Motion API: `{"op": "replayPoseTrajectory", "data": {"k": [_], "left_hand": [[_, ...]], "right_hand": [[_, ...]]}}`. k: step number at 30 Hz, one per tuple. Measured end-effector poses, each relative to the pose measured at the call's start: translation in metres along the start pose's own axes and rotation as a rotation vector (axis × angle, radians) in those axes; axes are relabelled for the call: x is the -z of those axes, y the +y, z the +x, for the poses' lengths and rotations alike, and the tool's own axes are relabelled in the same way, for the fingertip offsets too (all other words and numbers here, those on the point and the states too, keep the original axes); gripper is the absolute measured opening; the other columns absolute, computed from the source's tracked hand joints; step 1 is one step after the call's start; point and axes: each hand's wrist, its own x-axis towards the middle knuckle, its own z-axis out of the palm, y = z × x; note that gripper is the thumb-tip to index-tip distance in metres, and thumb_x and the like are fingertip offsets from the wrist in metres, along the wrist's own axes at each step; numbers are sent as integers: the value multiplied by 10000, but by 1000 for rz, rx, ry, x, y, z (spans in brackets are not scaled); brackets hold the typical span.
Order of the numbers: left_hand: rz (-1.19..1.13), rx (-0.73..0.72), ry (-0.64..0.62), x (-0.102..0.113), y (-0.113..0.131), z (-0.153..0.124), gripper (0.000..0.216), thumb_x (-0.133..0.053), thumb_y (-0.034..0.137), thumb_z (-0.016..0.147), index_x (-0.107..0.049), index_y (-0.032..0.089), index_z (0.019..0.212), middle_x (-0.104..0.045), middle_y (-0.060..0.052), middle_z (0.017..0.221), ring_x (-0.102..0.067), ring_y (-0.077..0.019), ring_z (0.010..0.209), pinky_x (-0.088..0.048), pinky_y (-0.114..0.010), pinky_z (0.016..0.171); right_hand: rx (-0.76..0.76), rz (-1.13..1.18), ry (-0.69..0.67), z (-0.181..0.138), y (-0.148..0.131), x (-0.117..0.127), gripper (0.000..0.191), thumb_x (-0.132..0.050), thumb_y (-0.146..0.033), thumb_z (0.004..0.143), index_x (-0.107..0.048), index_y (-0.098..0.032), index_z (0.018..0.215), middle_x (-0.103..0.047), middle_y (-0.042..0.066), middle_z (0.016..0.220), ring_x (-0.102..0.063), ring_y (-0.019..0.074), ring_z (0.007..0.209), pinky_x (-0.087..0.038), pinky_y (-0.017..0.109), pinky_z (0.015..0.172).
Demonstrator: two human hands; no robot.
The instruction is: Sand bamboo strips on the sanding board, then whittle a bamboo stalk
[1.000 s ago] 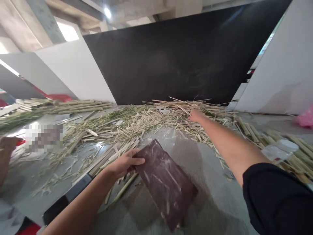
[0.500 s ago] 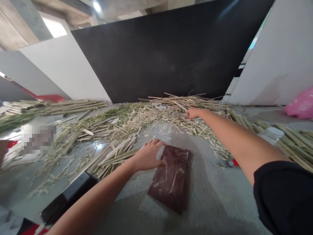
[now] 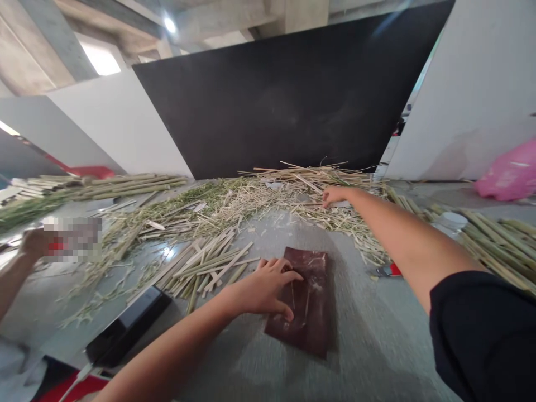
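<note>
A dark brown board [image 3: 312, 312] with pale scratches lies flat on the grey floor in front of me. My left hand [image 3: 268, 287] rests on its left edge with fingers spread and palm down. My right arm stretches far forward, and my right hand [image 3: 334, 195] sits at the edge of a heap of thin bamboo splinters [image 3: 268, 201]; its fingers look curled into the strips, and I cannot see what they hold. A bundle of cut bamboo sticks [image 3: 209, 265] lies just left of the board.
Long bamboo poles lie at the left [image 3: 125, 184] and right [image 3: 489, 234]. A black flat object [image 3: 128, 326] sits near my left forearm. A red-handled tool [image 3: 387, 271] lies under my right arm. Another person's hand [image 3: 36, 243] shows at far left. A pink bag [image 3: 508, 176] is at right.
My left hand laid the board down flat from a tilted hold and now presses on it. My right hand stayed at the splinter heap. The other person's hand moved into view at left.
</note>
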Motion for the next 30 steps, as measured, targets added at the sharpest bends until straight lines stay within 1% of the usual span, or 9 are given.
{"op": "replayPoseTrajectory", "data": {"k": [3, 6, 12, 15, 18, 21, 24, 27, 30], "left_hand": [[-4, 5, -6, -3, -1, -2, 777, -766, 698, 822, -546, 357, 1484, -546, -109, 1388, -519, -384, 1296, -375, -567, 1095], [0, 19, -15, -4, -1, -3, 808, -779, 703, 814, -524, 366, 1503, -536, -116, 1410, -497, -396, 1321, -376, -581, 1103], [5, 28, -31, -5, -3, -5, 829, -768, 701, 830, -482, 389, 1542, -509, -104, 1457, -466, -404, 1348, -370, -596, 1121], [13, 26, -37, -6, -4, -6, 857, -801, 670, 819, -459, 396, 1555, -500, -104, 1475, -462, -404, 1358, -372, -594, 1124], [27, 15, -36, -6, -3, -6, 856, -798, 656, 831, -444, 395, 1565, -502, -106, 1476, -453, -405, 1377, -363, -595, 1135], [39, 18, -37, -6, -2, -6, 855, -797, 651, 834, -442, 393, 1568, -506, -106, 1471, -456, -407, 1376, -365, -598, 1135], [39, 22, -40, -7, -2, -6, 852, -795, 649, 835, -440, 396, 1568, -505, -106, 1470, -458, -407, 1372, -363, -603, 1137], [39, 25, -41, -8, -3, -6, 862, -797, 652, 832, -433, 399, 1571, -498, -107, 1478, -451, -412, 1376, -361, -613, 1137], [44, 26, -44, -8, -3, -6, 863, -787, 663, 835, -428, 402, 1575, -498, -111, 1475, -452, -415, 1374, -366, -614, 1133]], "right_hand": [[7, 7, -33, 5, 4, 0, 460, -905, -376, 668, -793, -209, 1082, -765, 89, 1198, -708, 320, 1074, -556, 382, 878], [7, -14, -52, 11, 6, -2, 399, -918, -366, 650, -802, -199, 994, -781, 98, 1091, -718, 336, 1021, -553, 410, 874], [-11, -16, 9, 16, 12, 0, 264, -772, -389, 846, -778, -159, 975, -785, 144, 1029, -731, 326, 988, -550, 397, 872], [-23, 22, 18, 14, 20, 8, 258, -645, -384, 953, -761, -157, 994, -794, 121, 951, -747, 277, 918, -559, 349, 836], [-29, 36, 29, 11, 26, 14, 289, -579, -382, 995, -752, -158, 1055, -800, 116, 972, -750, 260, 889, -567, 340, 814], [-24, 1, 48, 9, 25, 11, 341, -666, -434, 936, -745, -171, 1139, -789, 132, 1101, -739, 300, 983, -567, 377, 854], [0, -41, 52, 8, 20, 2, 508, -823, -507, 780, -746, -174, 1156, -751, 152, 1240, -707, 352, 1092, -547, 427, 947], [17, -57, 34, 8, 15, -4, 568, -870, -544, 697, -762, -165, 1106, -738, 167, 1253, -700, 372, 1100, -541, 455, 964], [34, -52, 3, 10, 12, -5, 511, -876, -531, 673, -779, -190, 1040, -754, 136, 1193, -714, 354, 1035, -560, 447, 901]]}}
